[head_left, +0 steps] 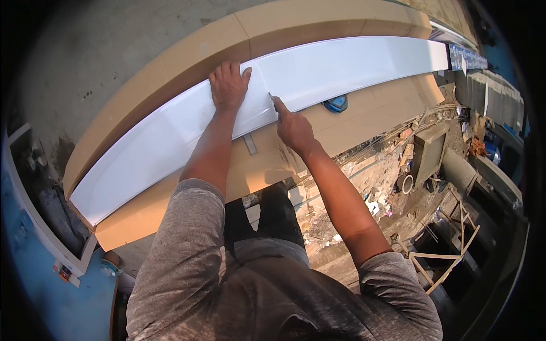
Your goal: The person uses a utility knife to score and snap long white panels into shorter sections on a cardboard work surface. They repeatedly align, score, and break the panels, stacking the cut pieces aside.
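Your left hand (228,85) lies open, palm flat on the long white panel (318,71), which rests along the tan board (364,113). Keep that pressure firm so the panel cannot slide. Your right hand (293,128) is closed around a small marking or cutting tool (272,99), its tip on the panel's near edge. Draw it steadily, wrist low. A blue object (336,103) lies beyond.
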Available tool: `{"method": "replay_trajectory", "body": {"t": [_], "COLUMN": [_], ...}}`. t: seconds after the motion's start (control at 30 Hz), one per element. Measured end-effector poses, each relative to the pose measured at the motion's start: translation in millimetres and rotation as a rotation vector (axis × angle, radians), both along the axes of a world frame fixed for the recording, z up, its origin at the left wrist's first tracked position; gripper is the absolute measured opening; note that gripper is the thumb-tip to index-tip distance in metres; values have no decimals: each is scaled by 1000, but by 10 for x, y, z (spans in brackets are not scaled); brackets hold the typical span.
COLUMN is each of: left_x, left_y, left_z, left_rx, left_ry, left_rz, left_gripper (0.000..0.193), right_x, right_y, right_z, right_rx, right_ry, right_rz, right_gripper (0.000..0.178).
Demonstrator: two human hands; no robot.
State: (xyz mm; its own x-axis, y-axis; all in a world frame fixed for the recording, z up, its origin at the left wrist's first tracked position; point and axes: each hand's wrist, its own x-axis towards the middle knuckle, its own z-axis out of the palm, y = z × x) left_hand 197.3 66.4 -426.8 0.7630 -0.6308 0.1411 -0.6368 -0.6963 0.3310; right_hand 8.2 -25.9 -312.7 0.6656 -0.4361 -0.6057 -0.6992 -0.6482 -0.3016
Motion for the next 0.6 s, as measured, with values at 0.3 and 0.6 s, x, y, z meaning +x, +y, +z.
{"method": "replay_trajectory", "body": {"t": [0.3,0.6], "left_x": [-44,98], "left_y": [4,392], "left_z": [29,153], "left_rx": [-26,-225], "left_ry": [-10,-2], "left_rz": [-14,64], "left_gripper": [41,52], "right_x": [-772,-1018], "right_y": [272,-37], "right_z": [154,693], "right_rx": [137,3], "right_ry": [352,-39], "right_rz": [92,-151], "right_gripper": [71,35]}}
